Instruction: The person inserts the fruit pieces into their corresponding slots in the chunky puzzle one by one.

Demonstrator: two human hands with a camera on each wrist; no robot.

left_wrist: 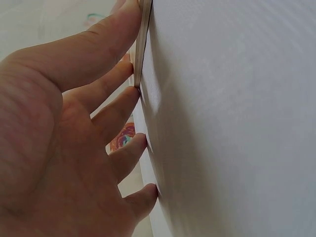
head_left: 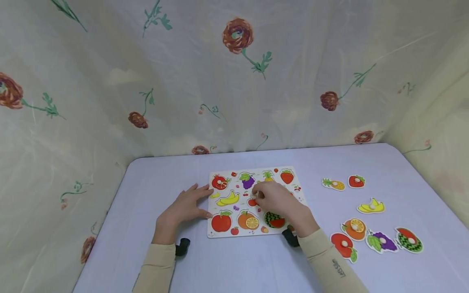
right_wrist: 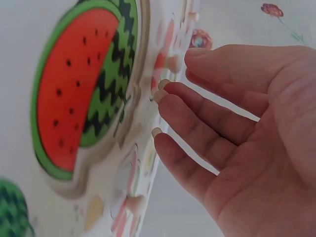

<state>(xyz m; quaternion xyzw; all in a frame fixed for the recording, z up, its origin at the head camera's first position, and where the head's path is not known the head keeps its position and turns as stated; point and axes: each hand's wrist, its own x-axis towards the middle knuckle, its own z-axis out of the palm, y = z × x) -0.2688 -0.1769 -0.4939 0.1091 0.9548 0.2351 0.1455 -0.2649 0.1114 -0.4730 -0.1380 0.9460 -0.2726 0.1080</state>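
Note:
A white fruit puzzle board (head_left: 238, 235) lies on the table. My left hand (head_left: 185, 206), fingers spread, rests at its left edge; the left wrist view shows the thumb (left_wrist: 108, 47) against that edge. My right hand (head_left: 275, 197) is over the board's middle, beside the red cherry piece (head_left: 252, 202). In the right wrist view a small wooden knob (right_wrist: 173, 64) stands just off the thumb tip (right_wrist: 197, 54), and the other fingers are loosely bent. The index fingertip is hidden behind the thumb. A pomegranate piece (head_left: 220, 182) sits in the board's upper left.
Right of the board lie knobbed pieces: pineapple (head_left: 333, 184), strawberry (head_left: 356, 181), bananas (head_left: 371, 206), orange (head_left: 354, 229), apple (head_left: 342, 245), grapes (head_left: 382, 242) and watermelon (head_left: 409, 240). A flowered curtain (head_left: 286, 118) hangs behind the table (head_left: 227, 268).

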